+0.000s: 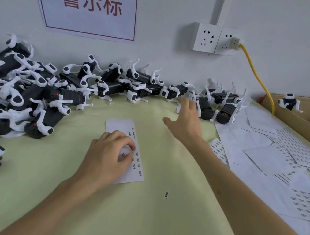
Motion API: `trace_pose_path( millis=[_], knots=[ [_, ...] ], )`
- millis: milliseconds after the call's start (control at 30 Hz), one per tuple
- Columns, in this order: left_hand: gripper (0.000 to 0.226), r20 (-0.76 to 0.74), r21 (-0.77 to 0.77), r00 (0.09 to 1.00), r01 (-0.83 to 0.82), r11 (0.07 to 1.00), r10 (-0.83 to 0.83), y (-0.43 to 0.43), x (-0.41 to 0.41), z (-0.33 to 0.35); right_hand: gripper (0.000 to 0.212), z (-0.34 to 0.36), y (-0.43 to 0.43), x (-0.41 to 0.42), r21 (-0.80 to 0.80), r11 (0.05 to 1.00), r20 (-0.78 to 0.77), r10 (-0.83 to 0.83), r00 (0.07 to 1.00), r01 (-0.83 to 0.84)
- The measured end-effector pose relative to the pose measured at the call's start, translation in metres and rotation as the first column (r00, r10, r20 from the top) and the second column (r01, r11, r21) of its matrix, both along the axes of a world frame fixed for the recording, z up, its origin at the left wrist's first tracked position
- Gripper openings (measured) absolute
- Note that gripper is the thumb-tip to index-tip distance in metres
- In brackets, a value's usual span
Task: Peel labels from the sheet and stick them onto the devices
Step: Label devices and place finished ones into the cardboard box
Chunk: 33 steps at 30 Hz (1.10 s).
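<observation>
Label sheet [123,148], white, lies mid-table on the pale green cloth [135,224], a few small printed labels left along its right edge. The left hand [108,155] presses on it, fingers curled; whether it pinches a label I cannot tell. The right hand [186,121] reaches far, fingers spread and holding nothing, near the black-and-white devices [34,88] heaped along the wall and left. One loose label [166,195] lies nearer; spent sheets [283,165] spread right

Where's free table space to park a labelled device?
Bare green cloth in front of the label sheet, apart from one stray label. Also between sheet and back row of devices. Crowded: device pile left, spent sheets right.
</observation>
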<state>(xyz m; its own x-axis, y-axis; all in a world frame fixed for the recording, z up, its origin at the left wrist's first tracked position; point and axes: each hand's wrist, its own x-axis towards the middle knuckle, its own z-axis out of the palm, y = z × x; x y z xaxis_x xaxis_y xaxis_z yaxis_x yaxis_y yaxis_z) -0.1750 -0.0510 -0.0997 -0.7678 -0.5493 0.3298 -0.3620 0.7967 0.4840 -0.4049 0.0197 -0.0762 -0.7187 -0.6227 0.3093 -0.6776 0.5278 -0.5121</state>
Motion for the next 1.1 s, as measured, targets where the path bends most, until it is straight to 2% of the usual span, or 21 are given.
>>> trace_pose_path(
  millis=[100, 233, 333, 467, 533, 667, 733, 800, 833, 933, 1033, 1100],
  knots=[
    [0.013, 0.024, -0.017, 1.0, -0.007, 1.0, 0.008, 0.002, 0.0, -0.001, 0.103, 0.008, -0.032, -0.009, 0.165, 0.986, -0.139, 0.004, 0.99, 0.019],
    [0.014, 0.03, -0.044, 0.999, 0.012, 0.999, -0.01, 0.002, 0.001, -0.003, 0.133, 0.026, -0.086, -0.011, 0.263, 0.964, -0.163, 0.064, 0.985, -0.019],
    [0.016, 0.048, -0.067, 0.999, 0.01, 0.998, -0.007, 0.001, 0.001, -0.007, 0.14, 0.037, -0.129, 0.002, 0.273, 0.959, -0.25, 0.144, 0.958, -0.073],
    [0.018, 0.041, -0.086, 0.999, 0.011, 0.996, -0.007, 0.0, 0.0, -0.012, 0.138, 0.045, -0.178, 0.027, 0.284, 0.949, -0.384, 0.246, 0.89, -0.139],
    [0.018, 0.038, -0.101, 0.999, 0.024, 0.995, -0.02, 0.0, 0.0, -0.014, 0.135, 0.044, -0.198, 0.038, 0.346, 0.923, -0.394, 0.306, 0.867, -0.169],
    [0.008, 0.015, -0.134, 1.0, 0.008, 0.991, -0.006, 0.0, -0.006, -0.013, 0.112, 0.031, -0.223, 0.044, 0.469, 0.851, -0.309, 0.41, 0.858, -0.237],
    [0.02, 0.038, -0.158, 0.999, 0.001, 0.987, 0.005, 0.001, -0.01, -0.013, 0.099, 0.022, -0.229, 0.045, 0.435, 0.855, -0.282, 0.428, 0.859, -0.283],
    [0.039, 0.056, -0.21, 0.998, 0.006, 0.978, 0.006, 0.001, -0.012, -0.012, 0.078, 0.017, -0.233, 0.046, 0.324, 0.896, -0.287, 0.399, 0.871, -0.304],
    [0.041, 0.059, -0.219, 0.998, 0.008, 0.976, 0.005, 0.001, -0.013, -0.012, 0.07, 0.015, -0.235, 0.046, 0.268, 0.915, -0.295, 0.377, 0.878, -0.303],
    [0.029, 0.045, -0.168, 0.999, 0.016, 0.986, -0.009, -0.002, -0.011, -0.01, 0.063, 0.012, -0.236, 0.049, 0.185, 0.94, -0.296, 0.331, 0.896, -0.286],
    [0.026, 0.058, -0.109, 0.998, 0.017, 0.994, -0.01, -0.007, -0.011, -0.012, 0.066, 0.013, -0.228, 0.05, 0.229, 0.931, -0.309, 0.347, 0.885, -0.285],
    [0.025, 0.062, -0.092, 0.998, 0.01, 0.996, -0.005, -0.008, -0.012, -0.012, 0.059, 0.012, -0.218, 0.048, 0.242, 0.92, -0.338, 0.377, 0.862, -0.308]
  ],
)
